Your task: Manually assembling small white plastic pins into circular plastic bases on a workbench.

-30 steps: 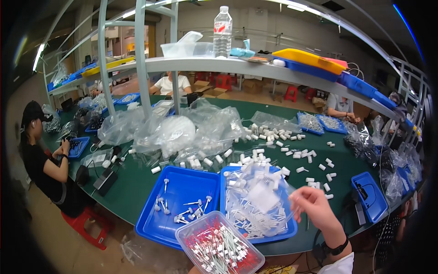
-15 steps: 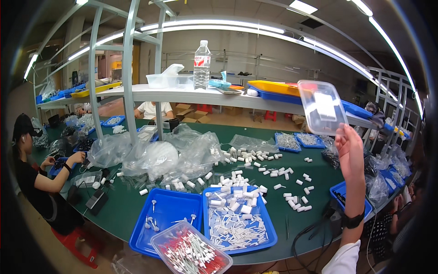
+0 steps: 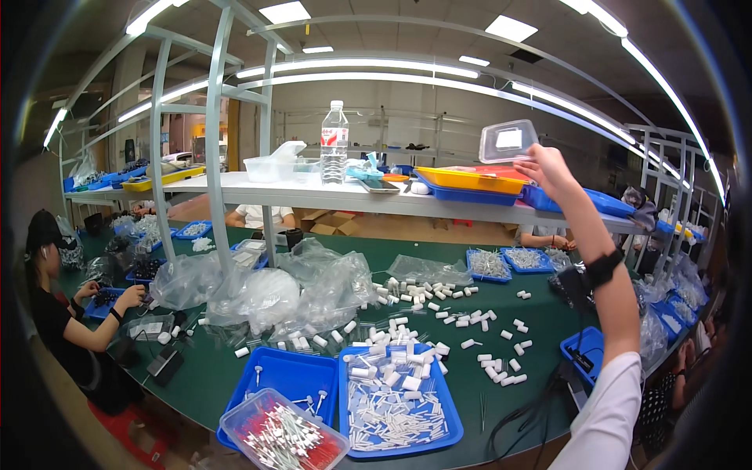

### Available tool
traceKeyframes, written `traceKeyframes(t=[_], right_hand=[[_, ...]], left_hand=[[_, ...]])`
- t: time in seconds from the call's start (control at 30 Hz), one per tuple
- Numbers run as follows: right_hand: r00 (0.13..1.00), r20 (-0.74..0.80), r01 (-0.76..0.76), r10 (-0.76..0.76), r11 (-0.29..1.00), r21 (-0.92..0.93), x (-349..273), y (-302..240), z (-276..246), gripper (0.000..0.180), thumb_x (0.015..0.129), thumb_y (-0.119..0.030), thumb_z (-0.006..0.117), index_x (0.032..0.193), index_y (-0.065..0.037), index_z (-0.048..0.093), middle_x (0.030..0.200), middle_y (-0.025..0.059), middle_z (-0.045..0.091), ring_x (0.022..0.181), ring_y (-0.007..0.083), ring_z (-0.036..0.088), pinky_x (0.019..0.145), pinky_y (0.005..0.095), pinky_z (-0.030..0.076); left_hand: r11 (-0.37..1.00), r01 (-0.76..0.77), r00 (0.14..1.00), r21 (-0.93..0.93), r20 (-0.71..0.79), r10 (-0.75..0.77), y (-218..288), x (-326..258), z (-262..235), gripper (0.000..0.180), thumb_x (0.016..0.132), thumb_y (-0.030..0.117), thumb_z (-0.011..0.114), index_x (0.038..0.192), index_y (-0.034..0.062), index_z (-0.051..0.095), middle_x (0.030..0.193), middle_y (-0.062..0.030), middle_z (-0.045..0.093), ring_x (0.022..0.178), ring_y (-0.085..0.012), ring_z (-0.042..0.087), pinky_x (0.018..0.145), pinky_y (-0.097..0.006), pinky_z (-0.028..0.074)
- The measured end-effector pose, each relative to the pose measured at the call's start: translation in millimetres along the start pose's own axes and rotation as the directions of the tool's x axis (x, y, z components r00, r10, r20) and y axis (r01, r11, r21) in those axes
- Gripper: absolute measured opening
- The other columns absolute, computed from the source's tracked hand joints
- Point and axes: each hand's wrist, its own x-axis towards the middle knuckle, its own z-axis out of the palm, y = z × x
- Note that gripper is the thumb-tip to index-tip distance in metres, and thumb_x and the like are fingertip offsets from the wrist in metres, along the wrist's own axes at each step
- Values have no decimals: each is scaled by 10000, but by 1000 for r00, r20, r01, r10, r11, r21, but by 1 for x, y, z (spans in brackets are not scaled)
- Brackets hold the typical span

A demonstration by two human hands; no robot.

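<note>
Reaching way up, the right hand (image 3: 548,166) has its arm stretched out almost straight from the lower right corner, white sleeve at the bottom and a dark band round the wrist. The fingers are pinched on the edge of a clear plastic lid (image 3: 507,141), which sits tilted in the air just above the yellow tray (image 3: 468,180) on the white shelf (image 3: 313,193). So the lid is up at shelf height, well apart from the green tabletop (image 3: 540,329) below.

Left hand isn't in the picture at all, so can't say anything about it.

Down on the tabletop, right near the lower edge, there's a clear tub (image 3: 283,432) full of small red and white parts, sitting open on top, touching a blue tray (image 3: 286,376) with a few loose pieces. Beside that is another blue tray (image 3: 401,399) packed with white tubes. More white caps lie scattered further back, next to crumpled clear bags (image 3: 258,291). A water bottle (image 3: 334,141) stands upright on the shelf.
</note>
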Motion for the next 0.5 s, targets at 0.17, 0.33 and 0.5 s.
traceKeyframes(t=[0.17, 0.33, 0.5], right_hand=[[997, -71, 38, -43, 997, -71, 106, 48, 23, 325, 899, -70, 491, 1080, 199, 479, 988, 292, 617, 829, 360, 689, 692, 428, 622], [979, -202, -70, -21, 898, -434, 144, 95, 51, 419, 840, -132, 539, 1118, 181, 526, 1004, 322, 620, 809, 404, 689, 705, 456, 600], [965, -25, 91, -263, 420, -903, 125, 90, 47, 535, 805, -275, 589, 1118, 157, 549, 1077, 329, 608, 939, 453, 650, 890, 463, 514]], left_hand=[[1000, -20, 999, 14, -34, 20, 0, 4, 6, 601, 1004, 394, 461, 1519, 171, 246, 1554, -105, 287, 1353, -336, 369, 1114, -641, 268], [999, -49, 996, 2, -77, 49, 2, 3, 3, 599, 1006, 396, 458, 1520, 172, 248, 1557, -99, 288, 1358, -333, 367, 1116, -640, 265], [997, -76, 992, -20, -104, 73, -9, -3, 5, 597, 1007, 399, 454, 1520, 174, 249, 1559, -94, 289, 1364, -330, 364, 1119, -638, 263]])
